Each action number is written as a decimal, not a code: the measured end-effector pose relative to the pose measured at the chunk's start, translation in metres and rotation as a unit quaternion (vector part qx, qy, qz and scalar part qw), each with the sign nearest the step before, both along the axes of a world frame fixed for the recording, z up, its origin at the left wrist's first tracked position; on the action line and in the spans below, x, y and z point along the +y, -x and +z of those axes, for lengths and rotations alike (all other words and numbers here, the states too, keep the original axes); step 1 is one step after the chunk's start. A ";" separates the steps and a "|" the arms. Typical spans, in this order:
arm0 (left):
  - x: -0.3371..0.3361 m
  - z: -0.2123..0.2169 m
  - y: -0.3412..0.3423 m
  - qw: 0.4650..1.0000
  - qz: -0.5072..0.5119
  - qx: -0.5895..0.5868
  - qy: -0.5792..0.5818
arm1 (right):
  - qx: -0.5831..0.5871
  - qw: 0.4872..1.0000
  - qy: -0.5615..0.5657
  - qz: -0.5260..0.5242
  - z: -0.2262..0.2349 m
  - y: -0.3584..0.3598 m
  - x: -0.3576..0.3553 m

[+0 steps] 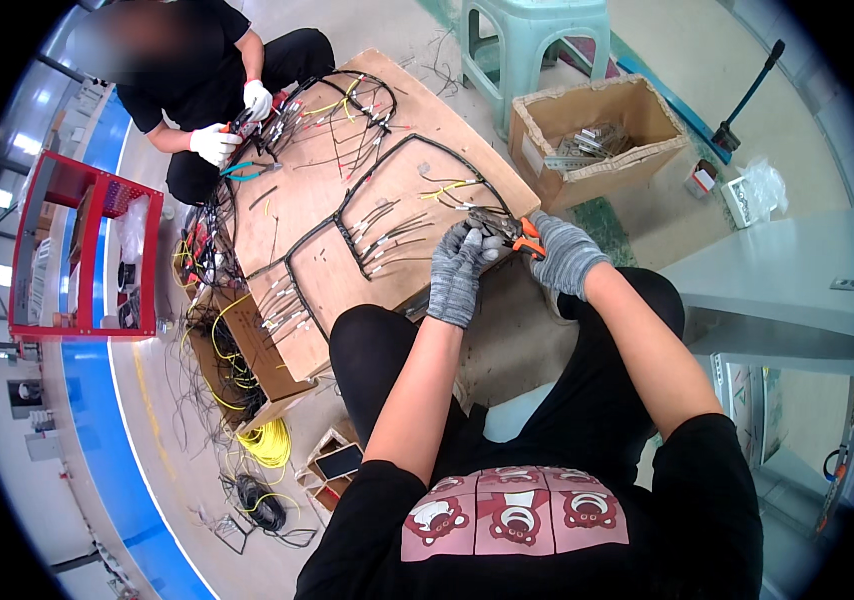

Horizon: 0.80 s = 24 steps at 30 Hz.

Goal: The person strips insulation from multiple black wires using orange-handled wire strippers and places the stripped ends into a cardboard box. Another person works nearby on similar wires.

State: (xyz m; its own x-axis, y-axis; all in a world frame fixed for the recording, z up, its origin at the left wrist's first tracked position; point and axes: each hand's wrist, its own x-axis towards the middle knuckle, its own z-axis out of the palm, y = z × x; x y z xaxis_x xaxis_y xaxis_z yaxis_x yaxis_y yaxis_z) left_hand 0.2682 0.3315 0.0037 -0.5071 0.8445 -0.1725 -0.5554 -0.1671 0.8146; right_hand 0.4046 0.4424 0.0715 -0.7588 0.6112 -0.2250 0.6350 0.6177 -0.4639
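**Head view: two gloved hands meet at a wire harness on a plywood board**

Head camera looks down on our knees, and we see both hands in grey knit gloves meeting at about one o'clock from the frame centre. Our left hand (459,272) has its fingers curled tight round a bundle of wire ends, and our right hand (565,255) has its fingers wrapped round the orange-handled pliers (515,232), whose nose lies touching the same wires.

Those wires belong to the black wire harness (347,215), which is laid out in loops across the plywood board (292,300) at eleven o'clock, its near edge just beside our left hand.

At ten o'clock, on the far side of the board, another person's white-gloved hands (217,142) work on the harness too. At one o'clock, well apart, stands a cardboard box (592,125) with metal parts inside, and behind it a pale green plastic stool (532,40). A red rack (82,250) stands at nine o'clock, and a coil of yellow wire (269,442) lies on the floor at seven o'clock.
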 end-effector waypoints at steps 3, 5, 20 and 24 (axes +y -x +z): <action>0.001 0.004 -0.002 0.996 -0.030 -0.063 -0.059 | 0.017 1.000 -0.026 0.000 -0.009 -0.004 0.004; 0.002 0.003 -0.001 0.997 -0.021 -0.058 -0.054 | 0.015 0.999 -0.033 0.006 -0.010 -0.005 0.005; 0.006 0.007 0.002 0.989 0.042 0.069 0.124 | -0.018 0.998 -0.049 0.030 -0.006 -0.002 0.002; 0.008 0.016 -0.004 0.987 0.071 0.047 0.135 | -0.063 0.997 -0.030 0.030 0.003 0.000 0.002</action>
State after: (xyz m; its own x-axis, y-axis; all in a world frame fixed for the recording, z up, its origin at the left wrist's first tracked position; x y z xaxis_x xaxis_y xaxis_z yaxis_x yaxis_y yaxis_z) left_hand 0.2722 0.3397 0.0199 -0.6410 0.6941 -0.3276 -0.4619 -0.0080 0.8869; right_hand 0.4044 0.4440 0.0743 -0.7621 0.5810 -0.2856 0.6474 0.6802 -0.3439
